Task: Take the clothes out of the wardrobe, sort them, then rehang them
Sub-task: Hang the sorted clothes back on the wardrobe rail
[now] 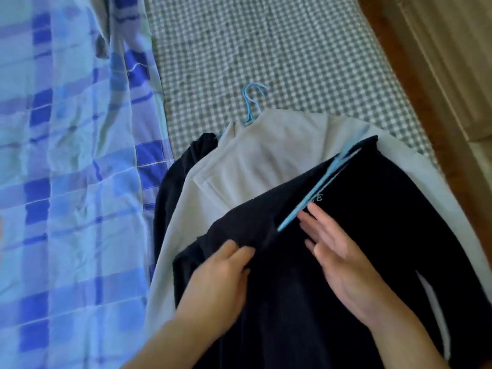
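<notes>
Left hand [221, 272] seemingly pinches black garment [359, 209]; right hand [338, 251] flat.

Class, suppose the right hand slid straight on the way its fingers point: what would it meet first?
Probably the blue hanger lying on the black garment; the right hand points up-left, fingertips apparently just short of it.

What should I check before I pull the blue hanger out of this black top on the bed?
1. Left hand pinches the black top to steady it: ok.
2. Right hand grips the blue hanger: not ok, fingers straight beside it.
3. Hanger end showing outside the fabric: ok.
4. Hanger hook free of cloth: cannot tell, blurred.
5. Black top lies over the cream garment: ok.
6. Other hangers lie apart, beyond the cream collar: ok.
</notes>
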`<state>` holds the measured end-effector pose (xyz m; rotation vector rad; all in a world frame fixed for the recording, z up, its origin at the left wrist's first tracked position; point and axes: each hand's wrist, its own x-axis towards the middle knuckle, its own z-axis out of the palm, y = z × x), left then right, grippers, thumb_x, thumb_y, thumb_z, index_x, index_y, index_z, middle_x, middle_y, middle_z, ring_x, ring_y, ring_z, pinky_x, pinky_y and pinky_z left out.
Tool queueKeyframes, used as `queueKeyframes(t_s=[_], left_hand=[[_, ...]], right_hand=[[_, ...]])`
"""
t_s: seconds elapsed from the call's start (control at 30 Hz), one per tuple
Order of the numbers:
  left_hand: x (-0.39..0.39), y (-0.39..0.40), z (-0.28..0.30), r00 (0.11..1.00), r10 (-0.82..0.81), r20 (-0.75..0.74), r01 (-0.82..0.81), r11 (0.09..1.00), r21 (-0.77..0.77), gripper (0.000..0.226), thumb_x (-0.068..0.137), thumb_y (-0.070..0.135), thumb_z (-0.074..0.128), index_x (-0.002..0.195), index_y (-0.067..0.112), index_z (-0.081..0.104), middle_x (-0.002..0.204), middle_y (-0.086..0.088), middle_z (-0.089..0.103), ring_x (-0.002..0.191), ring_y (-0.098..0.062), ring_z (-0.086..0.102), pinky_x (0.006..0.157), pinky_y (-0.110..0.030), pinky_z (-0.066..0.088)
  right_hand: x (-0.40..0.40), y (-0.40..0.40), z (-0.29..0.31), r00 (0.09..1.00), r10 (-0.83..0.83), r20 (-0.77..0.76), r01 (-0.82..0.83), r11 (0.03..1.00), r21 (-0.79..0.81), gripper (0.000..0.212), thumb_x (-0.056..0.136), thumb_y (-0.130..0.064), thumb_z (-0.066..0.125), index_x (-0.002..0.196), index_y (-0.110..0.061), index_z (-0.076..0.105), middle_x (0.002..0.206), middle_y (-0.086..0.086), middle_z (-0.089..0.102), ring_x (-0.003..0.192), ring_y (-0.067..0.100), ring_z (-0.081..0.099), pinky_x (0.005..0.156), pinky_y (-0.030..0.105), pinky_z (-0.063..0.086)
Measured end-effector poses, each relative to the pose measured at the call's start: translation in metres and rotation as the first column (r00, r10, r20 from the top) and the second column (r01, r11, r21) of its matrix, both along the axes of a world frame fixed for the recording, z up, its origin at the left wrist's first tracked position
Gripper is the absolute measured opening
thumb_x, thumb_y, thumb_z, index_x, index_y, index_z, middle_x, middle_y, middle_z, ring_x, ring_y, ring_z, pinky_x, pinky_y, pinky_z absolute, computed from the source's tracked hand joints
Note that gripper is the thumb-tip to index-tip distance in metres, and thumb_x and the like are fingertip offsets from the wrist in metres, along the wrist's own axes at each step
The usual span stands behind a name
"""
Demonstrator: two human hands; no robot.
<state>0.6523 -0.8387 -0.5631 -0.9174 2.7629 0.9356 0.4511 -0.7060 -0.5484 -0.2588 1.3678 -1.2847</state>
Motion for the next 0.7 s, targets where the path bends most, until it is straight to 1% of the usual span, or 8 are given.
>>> queueKeyframes(t_s=[0.1,0.17,0.23,0.37,0.43,0.5,0.57,0.7], left_hand=[[0.024,0.064,-0.028,0.952,-0.264,0.155,0.254,0.964,0.084,0.069,0.076,0.021,0.071,0.140,0.031,0.047,0.106,0.008,0.052,0.088,-0.017,0.060,0.073,-0.032,0.060],[0.023,0.070,-0.033,0.937,-0.306,0.170,0.290,0.950,0.115,0.062,0.090,0.031,0.062,0.149,0.028,0.043,0.121,0.006,0.052,0.105,-0.016,0.057,0.092,-0.033,0.056],[0.019,0.055,-0.030,0.975,-0.221,0.039,0.211,0.962,0.174,0.043,0.101,0.033,0.047,0.144,0.029,0.052,0.125,0.011,0.053,0.113,-0.010,0.054,0.100,-0.024,0.049],[-0.005,-0.011,-0.021,0.983,0.116,-0.140,-0.112,0.993,0.035,0.029,0.096,0.014,0.055,0.122,0.018,0.068,0.117,0.004,0.060,0.109,-0.013,0.057,0.095,-0.019,0.043],[-0.022,-0.055,-0.029,0.963,0.259,-0.073,-0.263,0.964,-0.048,0.033,0.095,0.010,0.056,0.127,0.014,0.065,0.127,-0.003,0.057,0.119,-0.019,0.052,0.099,-0.017,0.034],[-0.042,-0.101,-0.045,0.946,0.319,0.057,-0.307,0.940,-0.149,0.038,0.096,0.012,0.052,0.134,0.010,0.058,0.136,-0.014,0.051,0.127,-0.032,0.046,0.109,-0.031,0.032],[-0.059,-0.139,-0.060,0.911,0.341,0.231,-0.301,0.934,-0.194,0.040,0.097,0.015,0.046,0.136,0.007,0.052,0.138,-0.020,0.047,0.128,-0.041,0.042,0.109,-0.048,0.035],[-0.089,-0.179,-0.076,0.876,0.273,0.398,-0.182,0.951,-0.251,0.037,0.100,0.026,0.046,0.130,0.003,0.050,0.134,-0.021,0.051,0.125,-0.041,0.046,0.101,-0.052,0.041]], right_hand=[[0.046,0.024,-0.028,0.929,-0.338,-0.149,0.369,0.871,0.324,0.031,0.093,-0.029,0.066,0.123,-0.022,0.064,0.120,-0.002,0.070,0.112,0.006,0.065,0.098,0.031,0.050],[0.052,0.031,-0.058,0.798,-0.563,-0.216,0.582,0.628,0.516,0.016,0.097,-0.020,0.058,0.103,-0.013,0.070,0.102,0.010,0.074,0.095,0.019,0.071,0.082,0.035,0.056],[0.050,0.034,-0.076,0.745,-0.611,-0.266,0.637,0.533,0.557,0.021,0.098,-0.017,0.054,0.093,-0.004,0.069,0.087,0.017,0.073,0.077,0.024,0.071,0.062,0.032,0.054],[0.057,0.031,-0.089,0.759,-0.498,-0.419,0.650,0.547,0.528,0.024,0.095,-0.013,0.050,0.080,-0.003,0.067,0.065,0.013,0.068,0.056,0.023,0.064,0.048,0.032,0.049],[0.059,0.033,-0.091,0.760,-0.501,-0.415,0.650,0.552,0.522,0.024,0.094,-0.011,0.050,0.080,-0.003,0.067,0.061,0.012,0.067,0.052,0.020,0.062,0.047,0.031,0.049],[0.057,0.037,-0.093,0.764,-0.510,-0.396,0.644,0.555,0.527,0.024,0.095,-0.010,0.050,0.079,-0.002,0.067,0.061,0.013,0.067,0.050,0.018,0.062,0.048,0.030,0.048],[0.057,0.039,-0.096,0.780,-0.495,-0.382,0.624,0.576,0.528,0.025,0.096,-0.011,0.050,0.080,-0.002,0.067,0.060,0.010,0.067,0.050,0.017,0.063,0.050,0.031,0.049],[0.053,0.040,-0.104,0.804,-0.478,-0.354,0.593,0.595,0.543,0.024,0.095,-0.010,0.050,0.081,0.000,0.067,0.055,0.006,0.066,0.047,0.016,0.061,0.050,0.030,0.049]])
